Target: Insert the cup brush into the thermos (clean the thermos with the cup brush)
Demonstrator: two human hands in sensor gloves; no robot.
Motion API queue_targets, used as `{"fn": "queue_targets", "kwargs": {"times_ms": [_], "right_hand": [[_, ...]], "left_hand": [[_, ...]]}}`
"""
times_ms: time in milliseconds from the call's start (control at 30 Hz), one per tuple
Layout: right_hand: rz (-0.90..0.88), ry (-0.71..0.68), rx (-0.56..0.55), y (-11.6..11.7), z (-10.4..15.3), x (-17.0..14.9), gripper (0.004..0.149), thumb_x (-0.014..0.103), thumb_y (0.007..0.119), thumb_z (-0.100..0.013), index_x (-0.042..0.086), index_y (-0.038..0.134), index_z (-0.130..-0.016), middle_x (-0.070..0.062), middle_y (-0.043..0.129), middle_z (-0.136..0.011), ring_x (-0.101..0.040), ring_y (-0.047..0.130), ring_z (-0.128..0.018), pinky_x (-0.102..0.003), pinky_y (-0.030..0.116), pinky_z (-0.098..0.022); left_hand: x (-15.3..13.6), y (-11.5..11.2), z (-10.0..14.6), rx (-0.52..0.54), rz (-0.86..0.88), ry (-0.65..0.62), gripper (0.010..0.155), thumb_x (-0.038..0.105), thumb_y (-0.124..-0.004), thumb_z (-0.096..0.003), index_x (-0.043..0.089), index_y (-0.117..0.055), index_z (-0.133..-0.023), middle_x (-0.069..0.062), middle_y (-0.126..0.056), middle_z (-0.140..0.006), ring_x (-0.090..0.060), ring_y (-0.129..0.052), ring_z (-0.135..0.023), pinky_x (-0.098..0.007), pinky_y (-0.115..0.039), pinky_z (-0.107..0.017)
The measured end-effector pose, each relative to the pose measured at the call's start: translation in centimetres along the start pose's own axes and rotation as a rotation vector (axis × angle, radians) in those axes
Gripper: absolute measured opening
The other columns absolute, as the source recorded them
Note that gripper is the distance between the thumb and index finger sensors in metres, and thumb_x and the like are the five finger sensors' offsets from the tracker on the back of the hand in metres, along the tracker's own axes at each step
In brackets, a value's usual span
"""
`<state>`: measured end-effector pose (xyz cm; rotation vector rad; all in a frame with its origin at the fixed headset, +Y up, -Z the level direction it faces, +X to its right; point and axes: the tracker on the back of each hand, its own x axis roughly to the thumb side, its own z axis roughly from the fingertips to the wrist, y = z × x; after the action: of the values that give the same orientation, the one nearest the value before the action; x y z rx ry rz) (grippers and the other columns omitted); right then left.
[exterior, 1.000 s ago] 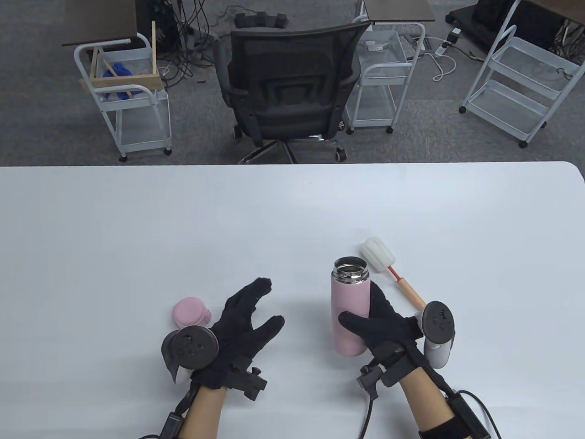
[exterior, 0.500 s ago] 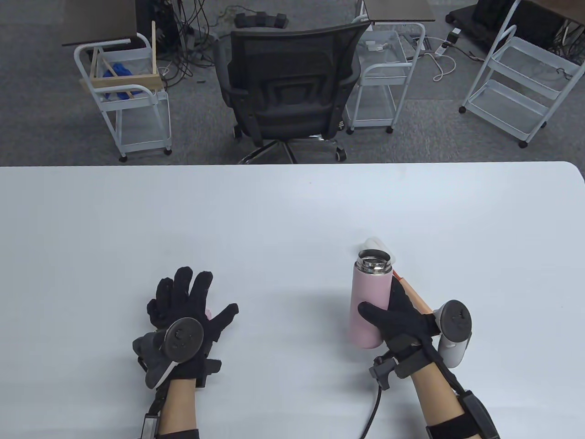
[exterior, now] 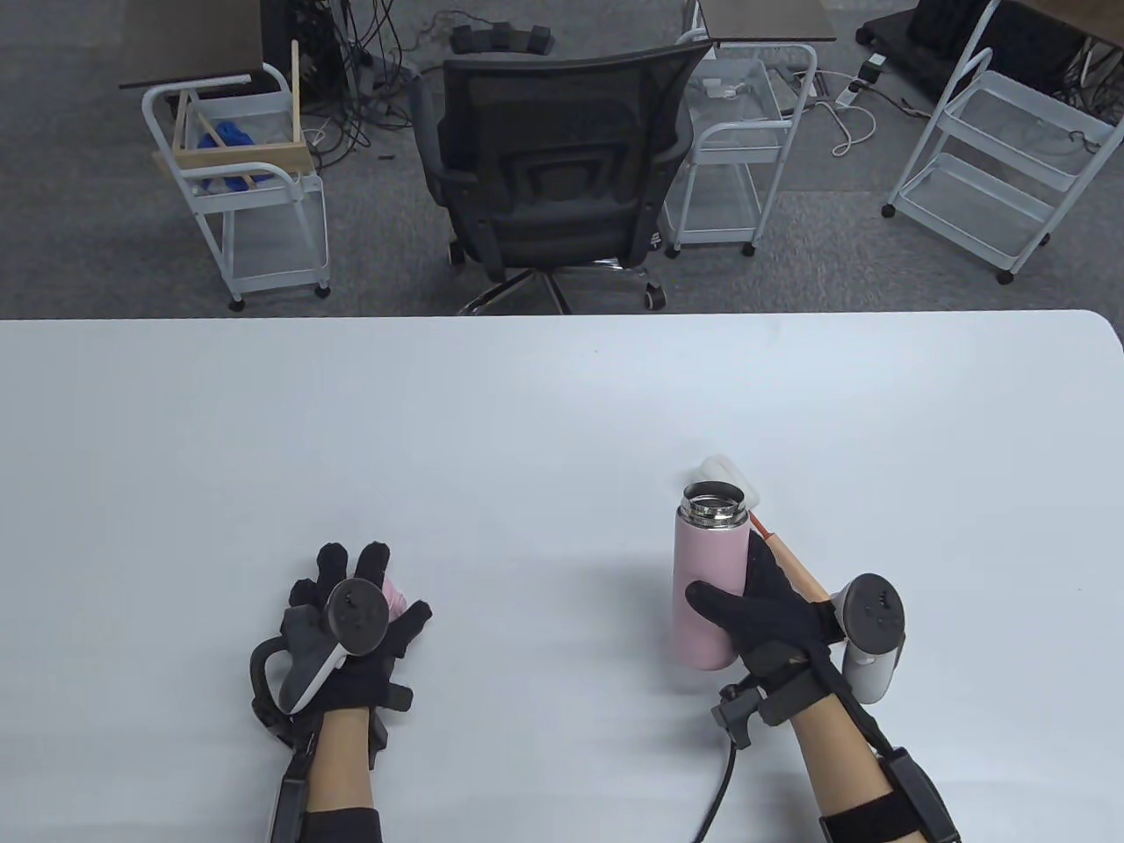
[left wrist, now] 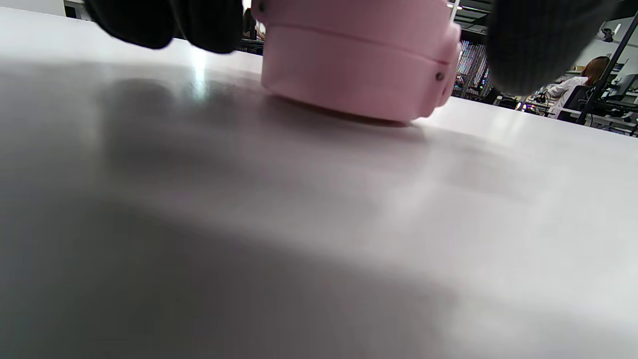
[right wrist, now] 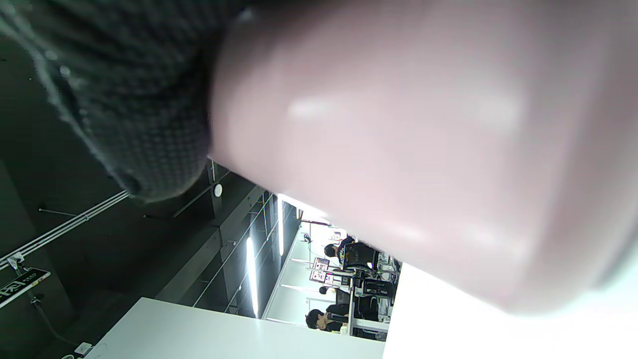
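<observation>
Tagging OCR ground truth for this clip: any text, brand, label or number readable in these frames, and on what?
None can be read.
Pink steel-necked thermos: no print visible on its body.
Pink round thermos lid: plain.
Small dark sign at the left edge of the right wrist view: carries light characters, too small and tilted to read.
Screens in the far office: too blurred.
Round black trackers on the hands: buttons only, no legible marks.

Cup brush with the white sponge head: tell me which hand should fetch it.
Left. The right hand grips the pink steel-rimmed thermos, so it is occupied. The left hand only rests over the pink lid on the table, though the white-sponge cup brush lies behind the thermos, a cross-body reach.
</observation>
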<state>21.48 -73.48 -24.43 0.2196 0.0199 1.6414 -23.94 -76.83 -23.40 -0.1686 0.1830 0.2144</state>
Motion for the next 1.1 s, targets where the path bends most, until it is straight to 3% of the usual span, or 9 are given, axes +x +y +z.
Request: {"fn": "queue_targets", "kwargs": {"times_ms": [167,300,400,500,700,867,1100], "right_hand": [[0.013,0.002,0.005,0.1,0.0,-0.1,0.091,0.062,0.086,-0.041,0.010,0.046,-0.104,-0.023,0.052,-0.106,-0.049,0.062,-0.092,-0.058,0.065,-0.064],[0.017,-0.001,0.005,0.1,0.0,-0.1,0.091,0.062,0.086,-0.041,0.010,0.046,-0.104,-0.023,0.052,-0.106,-0.049,0.062,-0.092,-0.058,0.066,-0.064],[0.025,-0.001,0.013,0.2,0.0,-0.1,0.091,0.062,0.086,-0.041,0.010,0.046,-0.104,-0.023,0.053,-0.106,-0.049,0.062,-0.092,-0.058,0.066,-0.064],[0.034,-0.002,0.016,0.2,0.0,-0.1,0.091,0.062,0.086,-0.041,0.010,0.046,-0.104,-0.023,0.053,-0.106,-0.049,0.063,-0.092,-0.058,0.066,-0.064],[0.128,-0.022,0.042,0.9,0.1,0.7,0.090,0.062,0.087,-0.041,0.011,0.048,-0.104,-0.023,0.055,-0.106,-0.049,0.064,-0.092,-0.058,0.067,-0.063],[0.251,-0.043,0.080,1.8,0.3,1.5,0.089,0.063,0.088,-0.040,0.013,0.052,-0.103,-0.021,0.058,-0.106,-0.048,0.066,-0.091,-0.057,0.068,-0.063],[0.493,-0.085,0.189,4.2,0.9,2.4,0.087,0.064,0.089,-0.039,0.015,0.056,-0.103,-0.020,0.062,-0.105,-0.047,0.070,-0.090,-0.055,0.071,-0.061]], "left_hand": [[0.0,0.1,-0.1,0.014,0.019,-0.001,0.074,0.054,-0.076,-0.0647,0.031,-0.034,-0.121,-0.025,-0.043,-0.124,-0.053,-0.062,-0.105,-0.071,-0.056,-0.072],[-0.1,0.7,0.3,0.121,0.043,0.006,0.079,0.056,-0.077,-0.0622,0.021,-0.039,-0.122,-0.028,-0.055,-0.118,-0.052,-0.074,-0.095,-0.070,-0.062,-0.068],[-0.3,0.7,0.3,0.102,0.016,0.006,0.080,0.057,-0.075,-0.0620,0.017,-0.040,-0.122,-0.028,-0.058,-0.117,-0.051,-0.078,-0.092,-0.070,-0.065,-0.067],[-0.5,1.3,0.6,0.188,0.088,-0.006,0.080,0.059,-0.071,-0.0618,0.013,-0.042,-0.121,-0.030,-0.061,-0.115,-0.050,-0.082,-0.087,-0.070,-0.067,-0.064],[0.2,3.2,1.8,0.251,0.413,-0.086,0.079,0.062,-0.065,-0.0623,0.013,-0.045,-0.121,-0.029,-0.066,-0.113,-0.044,-0.087,-0.082,-0.068,-0.071,-0.062],[1.5,3.1,2.5,0.199,0.724,-0.205,0.077,0.065,-0.063,-0.0621,0.014,-0.053,-0.119,-0.027,-0.071,-0.110,-0.039,-0.091,-0.075,-0.065,-0.074,-0.060],[4.1,2.7,3.5,0.115,0.962,-0.336,0.077,0.068,-0.059,-0.0627,0.014,-0.056,-0.117,-0.025,-0.077,-0.106,-0.032,-0.095,-0.069,-0.061,-0.078,-0.057]]}}
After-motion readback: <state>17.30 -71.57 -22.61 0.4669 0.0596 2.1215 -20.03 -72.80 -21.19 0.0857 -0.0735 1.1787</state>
